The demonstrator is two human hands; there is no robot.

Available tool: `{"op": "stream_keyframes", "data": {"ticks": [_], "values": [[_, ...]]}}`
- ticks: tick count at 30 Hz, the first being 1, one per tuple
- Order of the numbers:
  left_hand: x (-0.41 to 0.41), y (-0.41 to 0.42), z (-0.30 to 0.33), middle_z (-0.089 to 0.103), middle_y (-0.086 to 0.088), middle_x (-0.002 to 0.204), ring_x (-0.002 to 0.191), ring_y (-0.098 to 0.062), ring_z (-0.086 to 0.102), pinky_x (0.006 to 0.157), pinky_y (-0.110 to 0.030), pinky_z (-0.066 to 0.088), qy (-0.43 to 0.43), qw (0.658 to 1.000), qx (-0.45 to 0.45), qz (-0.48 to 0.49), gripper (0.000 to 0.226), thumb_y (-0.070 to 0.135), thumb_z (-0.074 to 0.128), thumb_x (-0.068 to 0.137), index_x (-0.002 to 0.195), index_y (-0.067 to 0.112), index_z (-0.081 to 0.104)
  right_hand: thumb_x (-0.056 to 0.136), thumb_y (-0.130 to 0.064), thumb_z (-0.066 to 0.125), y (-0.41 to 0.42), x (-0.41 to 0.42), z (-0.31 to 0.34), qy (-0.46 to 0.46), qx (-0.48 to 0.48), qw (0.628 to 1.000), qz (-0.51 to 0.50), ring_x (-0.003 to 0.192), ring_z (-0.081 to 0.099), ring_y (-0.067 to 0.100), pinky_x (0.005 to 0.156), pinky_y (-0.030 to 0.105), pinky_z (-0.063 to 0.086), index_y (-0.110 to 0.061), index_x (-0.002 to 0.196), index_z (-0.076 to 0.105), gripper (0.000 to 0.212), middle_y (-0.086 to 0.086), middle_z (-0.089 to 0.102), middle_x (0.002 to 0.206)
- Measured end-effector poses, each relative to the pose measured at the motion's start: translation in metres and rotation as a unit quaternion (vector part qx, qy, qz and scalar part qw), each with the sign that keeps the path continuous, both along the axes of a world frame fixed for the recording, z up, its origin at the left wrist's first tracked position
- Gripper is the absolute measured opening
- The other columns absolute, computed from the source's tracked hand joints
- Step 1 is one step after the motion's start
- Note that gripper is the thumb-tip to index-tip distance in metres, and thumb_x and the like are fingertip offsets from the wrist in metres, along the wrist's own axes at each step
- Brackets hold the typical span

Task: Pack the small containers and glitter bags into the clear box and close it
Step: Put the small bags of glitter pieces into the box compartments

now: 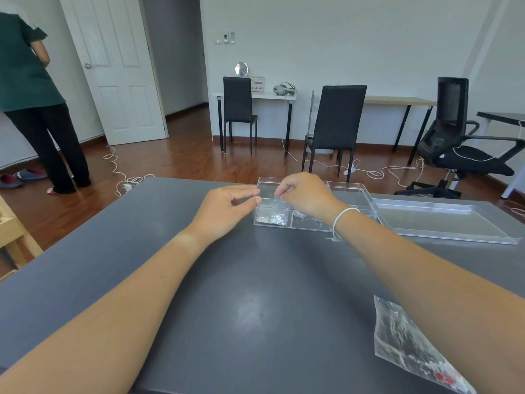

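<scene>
The clear box (355, 194) stands open near the far edge of the grey table (216, 294), split into compartments. A glitter bag (277, 218) lies in its front left compartment, and small round containers (301, 214) sit in the compartment to its right, partly hidden by my right wrist. My right hand (304, 194) hovers over the box's left part, fingers pinched on a small clear bag (279, 199). My left hand (227, 209) sits at the box's left end, thumb and finger touching that same bag's edge. The box's clear lid (443, 220) lies flat to the right.
A larger clear plastic bag (409, 345) with red print lies at the table's near right, under my right forearm. Beyond the table are black chairs (335, 123), desks, white cables on the wooden floor, and a person (31, 103) standing at the far left by a door.
</scene>
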State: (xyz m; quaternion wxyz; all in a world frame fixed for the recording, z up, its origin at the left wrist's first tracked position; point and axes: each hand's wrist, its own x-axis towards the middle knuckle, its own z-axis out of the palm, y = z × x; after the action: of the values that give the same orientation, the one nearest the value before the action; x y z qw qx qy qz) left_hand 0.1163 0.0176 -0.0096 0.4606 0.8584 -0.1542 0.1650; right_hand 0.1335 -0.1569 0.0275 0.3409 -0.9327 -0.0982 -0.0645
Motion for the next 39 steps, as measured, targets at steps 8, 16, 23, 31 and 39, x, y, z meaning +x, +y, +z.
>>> {"op": "stream_keyframes", "data": {"ticks": [8, 16, 23, 31, 39], "values": [[0.0, -0.001, -0.002, 0.063, 0.006, 0.121, 0.092, 0.004, 0.054, 0.075, 0.007, 0.032, 0.0, 1.0, -0.003, 0.006, 0.027, 0.029, 0.063, 0.083, 0.108, 0.021, 0.068, 0.086, -0.009, 0.047, -0.003, -0.012, 0.0, -0.057, 0.028, 0.998, 0.0, 0.091, 0.062, 0.023, 0.079, 0.033, 0.05, -0.021, 0.085, 0.068, 0.024, 0.001, 0.066, 0.104], [-0.013, -0.008, 0.007, 0.055, 0.017, 0.119, 0.097, -0.006, 0.053, 0.076, 0.003, 0.034, -0.012, 1.0, -0.014, 0.016, 0.029, 0.029, 0.061, 0.085, 0.113, 0.025, 0.064, 0.086, -0.008, 0.052, -0.03, -0.047, -0.006, -0.174, 0.036, 0.984, 0.016, 0.075, 0.045, 0.006, 0.076, 0.024, 0.036, -0.017, 0.092, 0.069, 0.021, -0.004, 0.065, 0.095], [-0.043, -0.035, 0.012, 0.057, 0.014, 0.111, 0.102, -0.005, 0.051, 0.094, -0.011, 0.033, -0.064, 0.998, 0.018, -0.018, 0.023, 0.024, 0.061, 0.085, 0.107, 0.024, 0.067, 0.085, -0.008, 0.057, -0.081, -0.083, -0.015, -0.173, 0.039, 0.984, -0.004, 0.067, 0.044, -0.025, 0.062, 0.003, 0.034, -0.015, 0.091, 0.07, 0.017, -0.014, 0.057, 0.081], [-0.08, -0.079, 0.008, 0.056, 0.029, 0.098, 0.087, 0.017, 0.05, 0.072, 0.003, 0.032, -0.054, 0.993, 0.032, -0.1, 0.019, 0.023, 0.061, 0.085, 0.1, 0.029, 0.07, 0.087, -0.016, 0.056, -0.127, -0.116, -0.024, -0.117, 0.018, 0.992, -0.045, 0.066, 0.046, -0.007, 0.061, 0.004, 0.032, -0.025, 0.088, 0.067, 0.015, -0.017, 0.056, 0.085], [-0.107, -0.114, 0.003, 0.06, 0.019, 0.101, 0.087, -0.004, 0.051, 0.071, -0.004, 0.035, 0.04, 0.967, 0.136, -0.21, 0.025, 0.037, 0.062, 0.082, 0.107, 0.038, 0.065, 0.086, -0.021, 0.055, -0.159, -0.136, -0.031, -0.058, -0.017, 0.995, -0.079, 0.108, 0.051, 0.015, 0.095, 0.029, 0.039, -0.024, 0.096, 0.067, 0.016, -0.005, 0.061, 0.113]]}}
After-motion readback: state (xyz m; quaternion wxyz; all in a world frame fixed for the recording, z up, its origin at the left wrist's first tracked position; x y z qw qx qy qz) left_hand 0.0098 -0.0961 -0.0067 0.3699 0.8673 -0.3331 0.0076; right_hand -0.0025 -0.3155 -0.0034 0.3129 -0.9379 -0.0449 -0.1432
